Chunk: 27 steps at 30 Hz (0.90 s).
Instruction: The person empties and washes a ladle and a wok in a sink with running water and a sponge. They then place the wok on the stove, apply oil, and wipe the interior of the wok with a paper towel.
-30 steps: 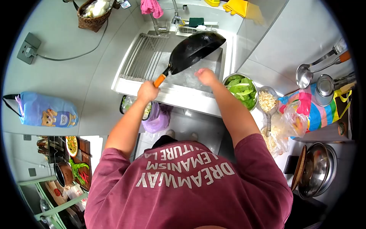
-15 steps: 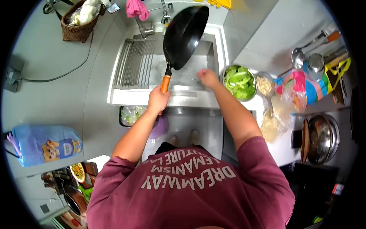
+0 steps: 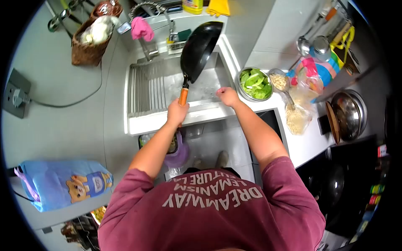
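The wok [image 3: 201,52] is found raised over the sink [image 3: 176,109], its bowl tilted on edge and its handle [image 3: 183,96] pointed down toward the person. The handle, orange over most of its length, is enclosed by the left hand [image 3: 178,112]; that grip is closed firmly around it. The right hand [image 3: 227,96] is held above the near edge of the sink, apart from the wok, with its fingers curled inward. How tightly that grip is closed, and whether anything small is held in it, cannot be told.

The left part of the basin is covered by a rack of metal rods [image 3: 147,88]. To the right of the sink, a metal bowl [image 3: 255,84] filled with green leaves is placed on the desk [image 3: 302,146]. Beside it a strainer [image 3: 279,80] is noted, loaded with pale pieces — its handle is directed toward a clear plastic bag [image 3: 298,121] with pale contents. A pink cloth [image 3: 142,29] is hung near the faucet [image 3: 149,51]. At the far left, a woven basket [image 3: 87,52] with white items and a blue bag [image 3: 63,182] printed with a bear are observed.
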Tool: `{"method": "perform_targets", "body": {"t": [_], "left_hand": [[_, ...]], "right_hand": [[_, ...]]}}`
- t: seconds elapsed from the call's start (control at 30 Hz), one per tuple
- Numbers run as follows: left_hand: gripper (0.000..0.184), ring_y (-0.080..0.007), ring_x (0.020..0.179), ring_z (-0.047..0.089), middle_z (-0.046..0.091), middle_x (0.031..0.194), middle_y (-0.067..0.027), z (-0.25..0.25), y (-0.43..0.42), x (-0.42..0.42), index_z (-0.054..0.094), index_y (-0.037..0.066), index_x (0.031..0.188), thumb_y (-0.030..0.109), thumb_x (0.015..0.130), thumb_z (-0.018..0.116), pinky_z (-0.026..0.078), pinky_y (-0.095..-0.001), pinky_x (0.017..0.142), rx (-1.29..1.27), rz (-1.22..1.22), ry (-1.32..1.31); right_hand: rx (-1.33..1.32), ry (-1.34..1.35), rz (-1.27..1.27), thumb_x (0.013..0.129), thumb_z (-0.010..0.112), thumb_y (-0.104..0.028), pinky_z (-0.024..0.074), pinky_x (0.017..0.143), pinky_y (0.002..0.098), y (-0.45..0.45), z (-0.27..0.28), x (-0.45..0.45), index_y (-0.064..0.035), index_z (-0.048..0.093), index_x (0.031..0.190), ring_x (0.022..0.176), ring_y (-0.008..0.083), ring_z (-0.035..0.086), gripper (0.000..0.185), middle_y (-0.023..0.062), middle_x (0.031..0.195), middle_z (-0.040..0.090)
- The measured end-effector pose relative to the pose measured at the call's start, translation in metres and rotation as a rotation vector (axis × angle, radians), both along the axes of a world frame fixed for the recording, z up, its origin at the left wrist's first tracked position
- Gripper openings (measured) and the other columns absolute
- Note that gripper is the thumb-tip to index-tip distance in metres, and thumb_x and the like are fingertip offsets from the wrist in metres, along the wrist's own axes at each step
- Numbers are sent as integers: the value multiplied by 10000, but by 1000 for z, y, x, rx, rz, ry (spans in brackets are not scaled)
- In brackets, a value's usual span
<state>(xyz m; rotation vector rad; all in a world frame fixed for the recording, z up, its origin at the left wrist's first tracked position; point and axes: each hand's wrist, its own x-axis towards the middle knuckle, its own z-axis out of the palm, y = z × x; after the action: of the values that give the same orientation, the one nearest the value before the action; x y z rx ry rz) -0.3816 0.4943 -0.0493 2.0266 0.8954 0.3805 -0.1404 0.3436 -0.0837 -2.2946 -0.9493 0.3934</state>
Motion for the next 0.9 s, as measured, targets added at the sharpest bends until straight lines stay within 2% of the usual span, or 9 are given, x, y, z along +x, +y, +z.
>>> {"method": "perform_targets", "body": {"t": [0.1,0.13,0.2,0.27,0.3,0.4,0.57,0.77,0.9], "left_hand": [[183,-192,553,554,556,658,-75,20,-19,6,501,37,819,166,838,629,458,-321,504,-721,-92,-166],[134,-70,506,440,464,625,13,48,-37,3,464,87,833,139,879,579,387,-232,448,-923,-97,-255],[122,-51,491,422,463,634,33,63,-52,3,468,93,856,150,896,568,378,-219,440,-1203,-103,-357],[116,-22,474,400,450,624,63,71,-67,1,476,112,850,169,921,548,356,-192,427,-1469,-110,-447],[116,-20,472,399,446,617,68,76,-77,0,477,116,846,171,921,547,356,-189,426,-1520,-141,-464],[118,-12,464,399,428,585,85,99,-122,-8,484,135,828,180,917,548,357,-175,421,-1626,-264,-487],[149,-17,465,403,431,585,82,121,-234,-14,449,133,786,159,915,518,378,-185,435,-1696,-372,-374],[125,-13,487,421,438,621,77,150,-431,-47,442,124,811,150,920,498,407,-189,458,-1571,-724,-151],[122,-13,491,441,454,633,68,167,-576,-87,442,111,823,142,900,531,430,-184,458,-1624,-955,41]], "right_hand": [[162,295,-92,887,600,-366,482,779,323,-10,40,-44,-30,699,924,820,216,639,353,119,867,694],[250,376,-128,887,596,-388,477,784,319,-13,42,-55,-26,702,920,842,223,643,378,127,869,694],[335,566,-144,919,546,-448,460,825,314,-19,38,-66,2,692,975,878,198,632,476,109,942,694],[347,832,-157,919,540,-466,457,849,318,-36,81,-99,-1,674,1014,881,192,625,494,92,964,686],[354,963,-159,919,536,-475,456,861,321,-46,105,-116,-2,666,1034,882,189,621,504,84,975,683],[539,1059,-135,925,543,-450,480,832,306,-84,140,-147,-8,639,1053,846,159,620,470,62,957,661],[647,898,-80,929,575,-291,503,657,232,-195,163,-171,-30,627,926,705,99,608,266,27,826,630],[804,742,-410,933,558,-282,513,626,251,-411,186,-246,-33,624,905,672,98,609,259,23,775,623],[924,562,-657,953,519,-281,512,596,229,-565,197,-323,-35,600,882,629,114,625,269,30,759,625]]}}
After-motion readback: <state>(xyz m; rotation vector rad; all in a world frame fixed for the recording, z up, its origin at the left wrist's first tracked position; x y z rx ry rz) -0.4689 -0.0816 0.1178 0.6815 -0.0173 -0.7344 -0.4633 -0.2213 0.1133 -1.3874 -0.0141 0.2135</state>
